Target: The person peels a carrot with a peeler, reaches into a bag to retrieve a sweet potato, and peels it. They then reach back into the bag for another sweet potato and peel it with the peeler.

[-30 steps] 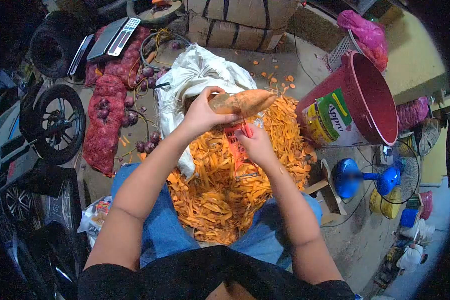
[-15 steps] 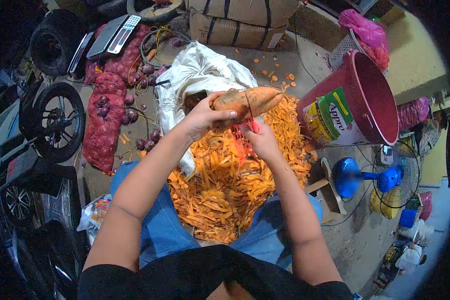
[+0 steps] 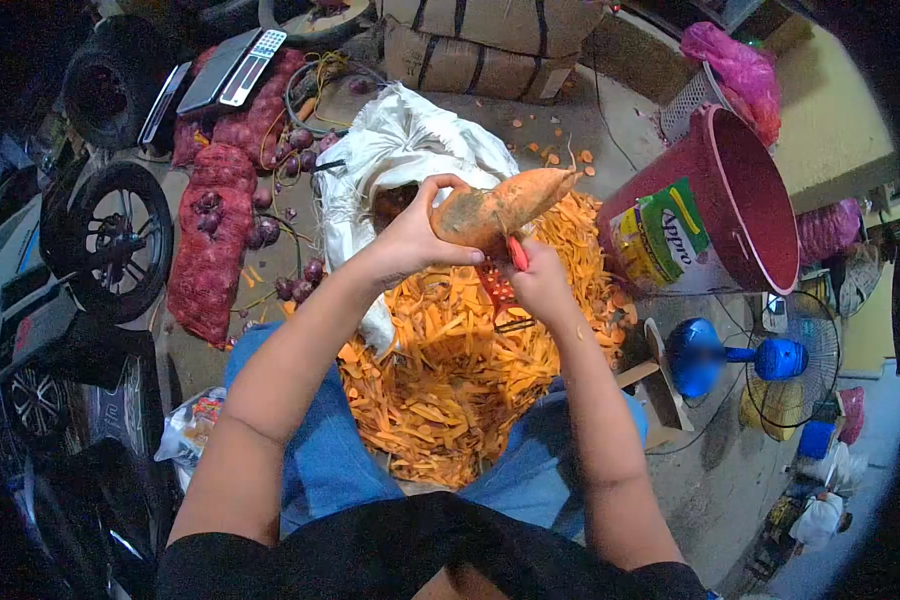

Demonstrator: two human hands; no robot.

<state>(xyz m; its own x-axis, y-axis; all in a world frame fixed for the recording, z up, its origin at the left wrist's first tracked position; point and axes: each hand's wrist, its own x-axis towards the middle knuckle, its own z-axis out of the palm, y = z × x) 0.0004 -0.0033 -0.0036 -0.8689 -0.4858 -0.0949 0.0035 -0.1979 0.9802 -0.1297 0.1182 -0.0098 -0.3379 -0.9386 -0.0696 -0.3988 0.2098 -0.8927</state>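
A thick, forked orange carrot (image 3: 518, 200) with a dirty brown patch is gripped in my left hand (image 3: 435, 235), fingers behind it and thumb along its lower side. Just below the carrot, my right hand (image 3: 542, 285) is closed round a red-handled knife (image 3: 518, 254), whose thin dark blade lies against the carrot's underside. From the same hand hangs a red perforated piece (image 3: 495, 288) ending in a dark frame, like a peeler. Beneath both hands spreads a heap of orange peelings (image 3: 450, 370), between my knees.
An open white sack (image 3: 420, 140) lies beyond the heap. To the right stand a tilted maroon bucket (image 3: 660, 190) and a blue fan (image 3: 695, 355). Net bags of onions (image 3: 210, 240), a scale (image 3: 235, 75) and a wheel (image 3: 120, 240) are at left.
The carrot has turned, its tip swinging up and away. My right hand has moved slightly right and down, and the red perforated piece below it has tilted.
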